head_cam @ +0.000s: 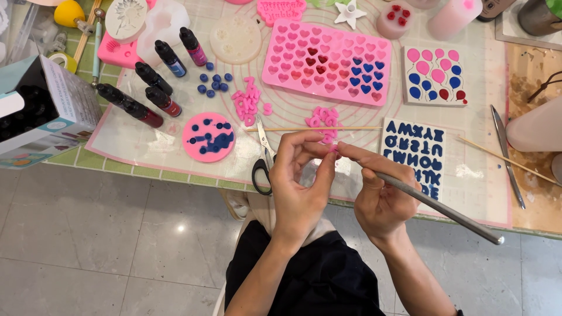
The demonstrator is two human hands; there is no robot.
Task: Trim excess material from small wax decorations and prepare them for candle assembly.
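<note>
The left hand [301, 178] pinches a small pink moulded piece [333, 148] between thumb and fingertips, fingers curled close around it. The right hand [380, 187] is closed around a slim metal tool [445, 208], its tip touching the same piece. Both hands hover just below the pink heart mould tray [328, 61]. A pile of pink letter pieces [322, 120] lies between that tray and the hands, with a wooden skewer [310, 129] across it. Scissors [263, 158] lie below the tray's left end; the dark dye bottles [152, 96] stand well left of it
</note>
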